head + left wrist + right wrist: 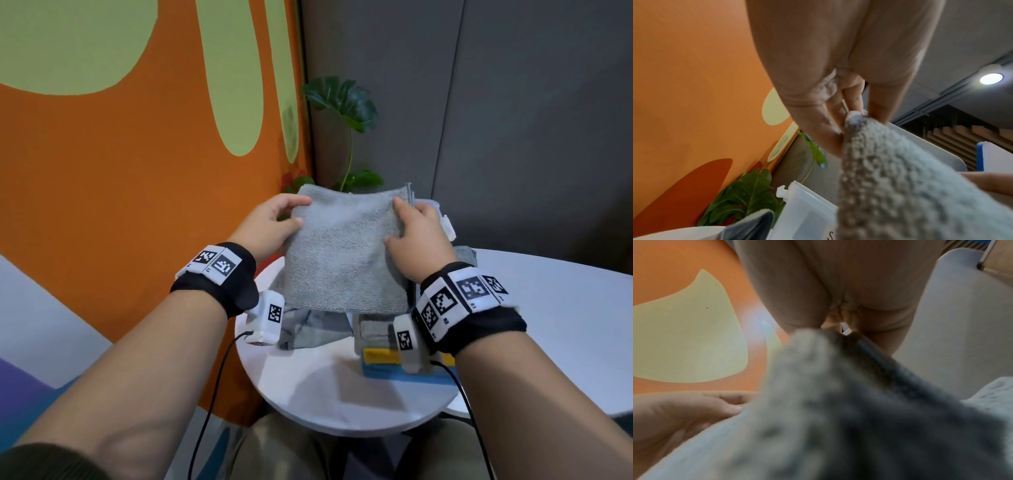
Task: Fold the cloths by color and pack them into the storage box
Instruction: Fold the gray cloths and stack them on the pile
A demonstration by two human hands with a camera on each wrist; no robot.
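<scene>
A folded grey cloth (342, 250) is held up above the round white table (325, 387) between both hands. My left hand (274, 222) pinches its left edge, thumb on the near face. My right hand (416, 226) grips its right edge the same way. Close up, the grey cloth (900, 178) hangs from my left fingers (824, 126), and the grey cloth (818, 402) fills the right wrist view. The clear plastic storage box (805, 214) stands just behind the cloth; only its white latch (448, 228) shows from the head. More grey cloths (315, 329) lie on the table beneath.
A stack of yellow and blue cloths (394, 366) sits on the table under my right wrist. A second white table (565, 325) adjoins on the right. A leafy plant (346, 102) stands behind, against an orange wall (120, 188) and a grey partition.
</scene>
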